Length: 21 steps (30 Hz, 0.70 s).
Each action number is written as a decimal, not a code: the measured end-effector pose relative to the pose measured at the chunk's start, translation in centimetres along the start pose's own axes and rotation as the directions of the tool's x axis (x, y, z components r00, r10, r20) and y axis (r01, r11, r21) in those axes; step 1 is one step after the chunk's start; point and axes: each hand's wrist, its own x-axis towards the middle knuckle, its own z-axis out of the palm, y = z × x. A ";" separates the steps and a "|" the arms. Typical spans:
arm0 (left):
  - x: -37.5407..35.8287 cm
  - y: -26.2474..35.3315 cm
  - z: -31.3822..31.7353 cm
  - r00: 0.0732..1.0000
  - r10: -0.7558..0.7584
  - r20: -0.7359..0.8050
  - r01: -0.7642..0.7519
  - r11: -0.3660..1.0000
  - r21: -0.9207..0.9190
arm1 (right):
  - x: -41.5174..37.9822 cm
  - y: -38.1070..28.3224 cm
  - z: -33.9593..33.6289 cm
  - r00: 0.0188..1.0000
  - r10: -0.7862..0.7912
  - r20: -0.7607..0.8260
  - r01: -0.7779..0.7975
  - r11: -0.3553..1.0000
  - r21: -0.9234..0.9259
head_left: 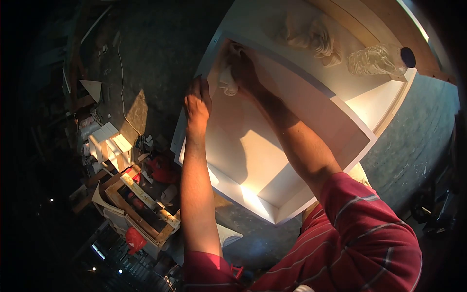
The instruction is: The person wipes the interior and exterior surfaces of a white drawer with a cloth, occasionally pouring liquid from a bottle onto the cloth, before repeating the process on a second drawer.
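Observation:
A white, open-topped box (pixel 260 146) like a drawer lies tilted before me. My left hand (pixel 198 103) grips its left rim, fingers over the edge. Deep in the far corner, my right hand (pixel 243 73) presses a crumpled white cloth (pixel 227 82) against the inner wall. Shadow partly hides those fingers. On the white panel (pixel 272 24) beyond the box lies a second crumpled cloth (pixel 316 39). Right of it a clear plastic bottle (pixel 372 61) with a dark cap rests on its side.
Wood offcuts (pixel 112 143) and a wooden frame (pixel 141 204) clutter the floor at left, with a red item (pixel 135 239) beside them. A thin cord (pixel 122 87) runs along the dark floor. Curved brown wood (pixel 389 22) borders the far right. Sunlight patches fall across the box.

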 end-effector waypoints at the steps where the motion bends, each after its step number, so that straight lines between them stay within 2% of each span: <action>1: -0.2 0.1 0.0 1.000 -0.027 0.008 0.027 0.999 -0.027 | -0.7 -1.5 0.3 0.996 0.082 -0.025 -0.080 0.995 0.059; 2: -0.3 0.3 -0.1 1.000 -0.028 0.013 0.029 0.999 -0.025 | -1.2 -2.6 0.5 0.985 0.166 -0.046 -0.159 0.980 0.120; 3: -0.3 0.4 -0.1 0.999 -0.027 0.017 0.027 0.999 -0.017 | -1.0 -1.7 0.9 0.985 0.167 -0.045 -0.160 0.979 0.124; 5: -0.2 0.3 -0.3 1.000 -0.023 0.020 0.024 1.000 -0.007 | -0.6 -0.7 1.6 0.994 -0.021 -0.105 0.007 0.990 -0.139; 6: -0.2 0.2 -0.4 1.000 -0.006 0.021 0.006 1.000 -0.011 | -0.5 -0.3 1.1 0.994 -0.020 -0.105 0.006 0.991 -0.137; 7: -0.1 0.1 -0.3 1.000 0.013 0.017 -0.013 1.000 -0.016 | -1.1 -3.2 0.4 0.996 -0.083 0.037 0.088 0.789 -0.607; 8: -0.2 -0.1 -0.1 1.000 0.012 0.018 -0.011 1.000 -0.016 | -1.5 -4.7 0.0 0.980 -0.062 0.189 0.198 0.380 -0.904; 9: -0.3 -0.3 0.0 1.000 0.024 0.017 -0.024 1.000 -0.002 | -1.2 -4.3 0.0 0.981 -0.059 0.187 0.195 0.380 -0.904; 11: -0.4 -0.1 0.0 0.999 0.038 0.020 -0.038 0.999 0.014 | 0.0 -1.8 0.6 0.945 0.062 0.322 0.319 0.062 -0.946; 12: -0.4 0.2 -0.1 1.000 0.020 0.012 -0.020 1.000 0.017 | 0.4 0.1 0.9 0.945 0.062 0.322 0.319 0.064 -0.946; 13: -0.2 0.4 -0.2 1.000 0.004 -0.001 -0.004 1.000 0.018 | 0.9 2.2 1.2 0.979 0.046 0.200 0.157 0.461 -0.873; 14: -0.1 0.5 -0.3 1.000 0.008 -0.006 -0.008 1.000 0.018 | 1.0 2.1 1.4 0.994 0.080 0.080 -0.012 0.776 -0.631; 15: 0.0 0.5 -0.4 0.999 0.039 -0.021 -0.038 0.999 0.033 | 0.7 2.0 1.2 0.994 0.073 0.081 -0.006 0.775 -0.632; 16: 0.0 0.5 -0.3 0.997 0.071 -0.033 -0.069 0.996 0.050 | -0.5 0.0 1.0 0.988 -0.015 0.153 0.138 0.536 -0.833; 17: 0.1 0.4 -0.3 0.997 0.072 -0.037 -0.071 0.996 0.050 | -1.4 -1.9 0.8 0.966 -0.073 0.248 0.258 0.232 -0.938; 18: -0.1 0.4 -0.2 0.998 0.059 -0.034 -0.056 0.996 0.064 | -1.7 -4.0 0.5 0.966 -0.071 0.248 0.258 0.233 -0.938; 20: -0.2 -0.5 0.3 0.998 0.048 -0.030 -0.046 0.996 0.079 | -1.6 -7.0 0.1 0.941 0.183 0.283 0.177 0.447 -0.877; 21: -0.2 -1.2 0.7 0.996 0.090 -0.014 -0.088 0.991 0.105 | -1.7 -6.6 0.4 0.940 0.187 0.284 0.175 0.450 -0.876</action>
